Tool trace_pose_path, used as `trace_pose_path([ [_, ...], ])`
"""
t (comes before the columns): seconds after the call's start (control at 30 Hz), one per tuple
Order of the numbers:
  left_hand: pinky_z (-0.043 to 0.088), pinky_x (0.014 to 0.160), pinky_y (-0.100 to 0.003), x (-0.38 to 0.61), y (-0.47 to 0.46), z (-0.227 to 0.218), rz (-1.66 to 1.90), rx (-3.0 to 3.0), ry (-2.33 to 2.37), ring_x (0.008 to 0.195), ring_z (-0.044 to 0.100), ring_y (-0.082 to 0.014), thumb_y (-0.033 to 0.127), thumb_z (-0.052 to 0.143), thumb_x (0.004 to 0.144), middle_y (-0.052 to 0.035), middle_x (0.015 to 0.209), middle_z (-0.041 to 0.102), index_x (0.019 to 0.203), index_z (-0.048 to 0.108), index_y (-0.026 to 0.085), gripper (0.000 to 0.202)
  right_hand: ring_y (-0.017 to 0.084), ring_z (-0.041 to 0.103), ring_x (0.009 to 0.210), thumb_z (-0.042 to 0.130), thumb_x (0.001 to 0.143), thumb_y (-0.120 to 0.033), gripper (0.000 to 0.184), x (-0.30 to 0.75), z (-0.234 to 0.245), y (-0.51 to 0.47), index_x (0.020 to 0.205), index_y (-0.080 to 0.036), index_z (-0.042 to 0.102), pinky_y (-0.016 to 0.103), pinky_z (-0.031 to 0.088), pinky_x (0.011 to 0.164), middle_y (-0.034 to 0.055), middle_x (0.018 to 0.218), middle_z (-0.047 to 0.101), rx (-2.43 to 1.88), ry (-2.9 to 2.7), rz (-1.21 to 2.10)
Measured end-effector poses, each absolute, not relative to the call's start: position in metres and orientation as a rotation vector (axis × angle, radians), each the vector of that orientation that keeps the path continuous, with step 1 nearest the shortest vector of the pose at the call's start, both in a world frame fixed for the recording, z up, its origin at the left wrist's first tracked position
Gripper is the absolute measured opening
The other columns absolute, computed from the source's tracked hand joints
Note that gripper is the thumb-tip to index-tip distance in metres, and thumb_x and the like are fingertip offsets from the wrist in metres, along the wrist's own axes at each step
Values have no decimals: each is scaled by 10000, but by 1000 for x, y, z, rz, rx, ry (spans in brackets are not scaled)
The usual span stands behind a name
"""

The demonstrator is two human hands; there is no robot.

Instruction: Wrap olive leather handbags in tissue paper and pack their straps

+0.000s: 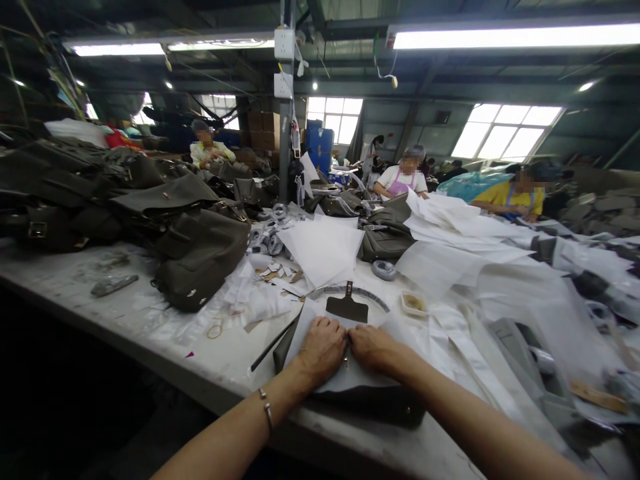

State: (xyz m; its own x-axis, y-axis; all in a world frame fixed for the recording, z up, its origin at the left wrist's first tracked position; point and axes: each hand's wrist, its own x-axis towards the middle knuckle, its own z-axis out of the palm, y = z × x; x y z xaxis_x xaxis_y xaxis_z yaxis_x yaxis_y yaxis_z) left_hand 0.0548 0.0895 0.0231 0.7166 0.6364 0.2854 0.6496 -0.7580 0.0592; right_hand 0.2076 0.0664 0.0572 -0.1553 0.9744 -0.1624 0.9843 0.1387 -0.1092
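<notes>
Forearms (225,427) lead to hands (323,350) (373,348) (close together) on white paper (357,379).

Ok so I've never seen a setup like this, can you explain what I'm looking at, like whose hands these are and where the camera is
There's no machine: it's one picture, from a camera worn on a person's head, looking forward and down. Their bare left hand and right hand rest close together on a white sheet over a dark bag. Whether they grip anything is hard to tell. On the table, more bags lie to the left, and loose paper to the right. Other people are further back.
</notes>
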Motion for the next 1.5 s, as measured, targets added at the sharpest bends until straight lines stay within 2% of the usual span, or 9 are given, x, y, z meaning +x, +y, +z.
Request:
trace_pose_path([
  [0.1, 398, 962, -437, 53, 90, 22, -475, -2874, -1088, 997, 569, -264, 247, 511, 949, -99, 982, 641, 974, 638, 144, 165, 244, 681, 803, 568, 854, -246, 152, 212, 65, 78, 839, -192, 709, 313, 444, 665, 106, 882, 731, 1993, 2287, -337],
  [0.27, 272, 1100, -501, 51, 91, 20, -606, -2826, -1295, 1085, 548, -268, 371, 577, 927, -101, 1056, 644, 1039, 651, 158, 252, 237, 639, 940, 397, 995, -337, 298, 218, 54, 68, 953, -198, 657, 315, 417, 734, 100, 997, 697, 2165, 2275, -192],
  [0.5, 411, 907, -456, 54, 94, 20, -569, -2788, -1455, 980, 561, -283, 450, 540, 942, -100, 995, 643, 989, 652, 168, 307, 227, 598, 862, 397, 1018, -389, 332, 232, 25, 54, 817, -220, 599, 327, 378, 774, 62, 861, 661, 2377, 2361, 47],
  [0.9, 389, 923, -454, 57, 101, 21, -595, -2749, -1488, 955, 573, -273, 378, 524, 961, -87, 932, 659, 914, 639, 159, 251, 219, 655, 738, 260, 1034, -446, 440, 238, 29, 70, 785, -241, 559, 316, 338, 651, 45, 776, 701, 2286, 2270, -228],
  [1.03, 406, 871, -442, 58, 102, 23, -542, -2751, -1494, 929, 581, -278, 365, 513, 968, -89, 889, 672, 890, 646, 156, 259, 245, 673, 847, 300, 1010, -468, 375, 239, 23, 72, 1097, -221, 568, 327, 417, 700, 66, 949, 712, 2583, 2218, -325],
  [1.17, 404, 872, -450, 58, 103, 24, -539, -2753, -1504, 923, 590, -278, 358, 490, 980, -95, 890, 680, 890, 654, 150, 280, 294, 541, 1229, 359, 965, -477, 590, 242, 13, 78, 1452, -145, 331, 399, 438, 934, 164, 1406, 512, 2824, 2293, -254],
  [1.3, 421, 866, -461, 58, 103, 23, -589, -2754, -1504, 912, 602, -286, 318, 490, 975, -110, 880, 684, 874, 657, 138, 265, 310, 635, 1048, 438, 914, -558, 767, 247, 16, 81, 1515, -119, 256, 443, 463, 902, 187, 1270, 601, 2873, 2183, -592],
  [1.4, 437, 869, -475, 57, 104, 21, -647, -2752, -1517, 891, 613, -292, 289, 490, 966, -122, 861, 686, 862, 658, 127, 256, 267, 638, 973, 374, 932, -592, 663, 254, 23, 77, 1433, -163, 442, 393, 482, 863, 127, 1155, 654, 2859, 2380, -882],
  [1.5, 438, 919, -472, 56, 105, 16, -702, -2742, -1539, 883, 621, -279, 212, 475, 950, -123, 855, 682, 853, 647, 124, 217, 247, 615, 981, 276, 967, -595, 593, 259, 27, 71, 1047, -196, 709, 360, 460, 895, 88, 1022, 685, 2736, 2609, -1140],
])
